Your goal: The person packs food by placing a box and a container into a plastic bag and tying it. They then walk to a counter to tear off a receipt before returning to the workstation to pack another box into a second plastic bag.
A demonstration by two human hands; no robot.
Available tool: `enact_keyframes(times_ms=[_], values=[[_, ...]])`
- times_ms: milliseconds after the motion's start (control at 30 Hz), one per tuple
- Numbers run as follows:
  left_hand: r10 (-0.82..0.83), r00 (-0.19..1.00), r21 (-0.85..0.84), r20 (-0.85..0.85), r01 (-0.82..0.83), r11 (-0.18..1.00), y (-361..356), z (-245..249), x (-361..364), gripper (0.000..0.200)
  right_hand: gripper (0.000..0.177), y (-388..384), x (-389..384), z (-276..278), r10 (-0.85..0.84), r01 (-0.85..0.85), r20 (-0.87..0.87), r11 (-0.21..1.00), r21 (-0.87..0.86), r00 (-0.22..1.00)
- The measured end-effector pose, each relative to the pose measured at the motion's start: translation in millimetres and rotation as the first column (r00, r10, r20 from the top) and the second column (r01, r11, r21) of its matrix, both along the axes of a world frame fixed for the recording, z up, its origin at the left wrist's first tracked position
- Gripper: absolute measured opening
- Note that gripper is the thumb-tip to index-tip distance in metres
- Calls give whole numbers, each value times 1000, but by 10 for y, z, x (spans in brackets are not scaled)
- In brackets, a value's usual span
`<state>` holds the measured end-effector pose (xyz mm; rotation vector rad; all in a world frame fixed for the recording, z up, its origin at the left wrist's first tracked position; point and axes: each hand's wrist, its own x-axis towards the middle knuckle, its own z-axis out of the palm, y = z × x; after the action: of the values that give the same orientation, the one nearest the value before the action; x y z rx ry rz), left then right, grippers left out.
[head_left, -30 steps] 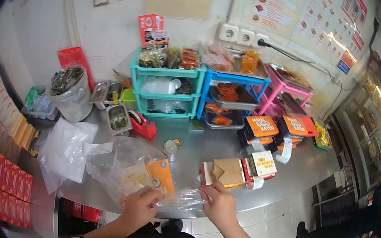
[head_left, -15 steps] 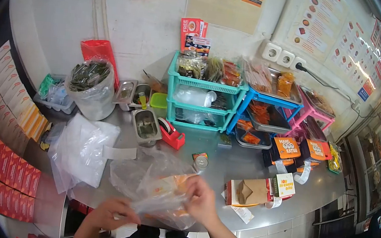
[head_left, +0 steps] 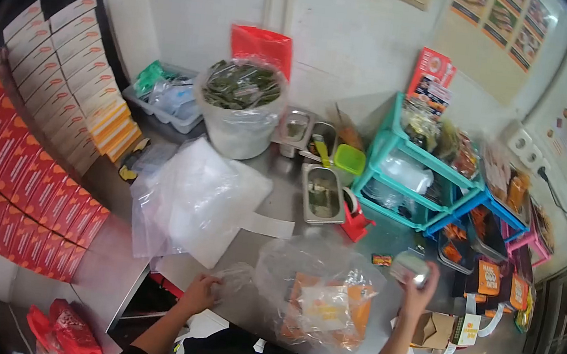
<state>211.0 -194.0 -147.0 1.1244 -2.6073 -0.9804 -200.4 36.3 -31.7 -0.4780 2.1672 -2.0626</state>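
Observation:
A clear plastic bag [head_left: 303,249] lies spread on the steel table, with an orange and white box [head_left: 327,311] inside it. To its left, my left hand [head_left: 199,295] pinches the bag's bunched edge near the table's front. My right hand [head_left: 418,287] is closed round a silver-topped can [head_left: 410,267] to the right of the bag. The can is tilted, and its label is blurred. A small orange and red packet [head_left: 382,260] lies on the table just left of the can.
A stack of clear bags [head_left: 204,199] lies left of centre. Behind are a steel container [head_left: 323,194], a red tape dispenser [head_left: 357,220], a leaf-filled bucket [head_left: 239,133] and a teal rack [head_left: 395,183]. Orange-black boxes [head_left: 487,278] stand right; red cartons [head_left: 24,182] stack left.
My right hand has let go of the bag and taken hold of the can. My left hand has moved left with the bag's edge. The view has swung left.

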Motion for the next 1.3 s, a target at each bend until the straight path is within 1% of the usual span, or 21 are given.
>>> enact_keyframes(times_ms=[100,133,200,233,267,367,400,433,467,533,600,633,667,700,767,833,867,1000,1100,1233,1300], values=[[157,988,251,1,-152,956,54,225,-91,50,71,-328,729,614,339,-284,33,833,-475,940],[128,988,217,-82,-107,970,32,163,-91,51,82,-451,943,541,483,-453,1,822,-345,876],[99,981,179,-168,-68,982,-35,30,-78,51,86,-967,1618,439,809,-702,114,562,-437,576],[-45,965,125,-257,79,989,-71,-38,-65,52,82,-1177,1889,240,801,-791,55,598,-126,596],[-190,924,56,-332,220,974,-105,-69,-37,53,76,-1401,2178,295,829,-840,208,540,-59,519],[-103,993,282,-65,117,952,-158,190,45,53,64,-1724,2485,-525,872,-861,77,459,217,484],[156,978,375,-140,-94,922,-118,-32,99,54,62,-1750,2527,-664,910,-809,-61,395,435,411],[168,975,376,-142,-104,921,-159,-113,119,54,59,-1769,2558,-795,938,-696,-175,341,632,300],[70,975,238,-212,-18,971,-186,-176,132,55,59,-1799,2589,-921,963,-739,-201,266,619,179],[-31,964,97,-265,59,993,-180,-76,147,56,56,-1766,2610,-613,960,-674,-211,279,684,184],[162,950,64,-268,-150,987,-174,257,168,49,54,-1784,2592,-594,953,-601,-230,304,739,199],[165,948,67,-273,-153,986,-167,372,198,49,52,-1813,2545,-780,848,-645,-205,510,569,489],[378,910,277,-170,-324,904,-137,466,239,45,50,-1800,2498,-965,678,-596,-107,702,389,727],[549,836,453,-22,-481,751,-116,502,277,41,50,-1742,2464,-1111,679,-597,-104,699,395,726],[470,879,490,86,-448,748,-145,447,360,37,39,-1668,2392,-1236,751,-410,21,337,847,660],[378,907,526,186,-417,741,-193,414,433,33,33,-1667,2273,-1017,802,-444,94,224,868,590],[454,890,699,-37,-302,649,-205,406,471,27,27,-1684,2250,-806,842,-470,176,101,877,510],[654,605,875,-454,167,454,-167,1081,322,11,18,-1719,2269,22,882,-393,-98,301,869,460],[460,682,790,-569,296,537,-124,1330,325,12,19,-1705,2205,285,832,-361,-270,471,805,485],[563,703,837,-435,86,540,18,1386,125,30,23,-1547,2355,710,829,-494,-340,543,679,444],[538,646,736,-541,53,675,-17,1344,140,45,27,-1502,2324,726,830,-581,-404,558,593,386]])
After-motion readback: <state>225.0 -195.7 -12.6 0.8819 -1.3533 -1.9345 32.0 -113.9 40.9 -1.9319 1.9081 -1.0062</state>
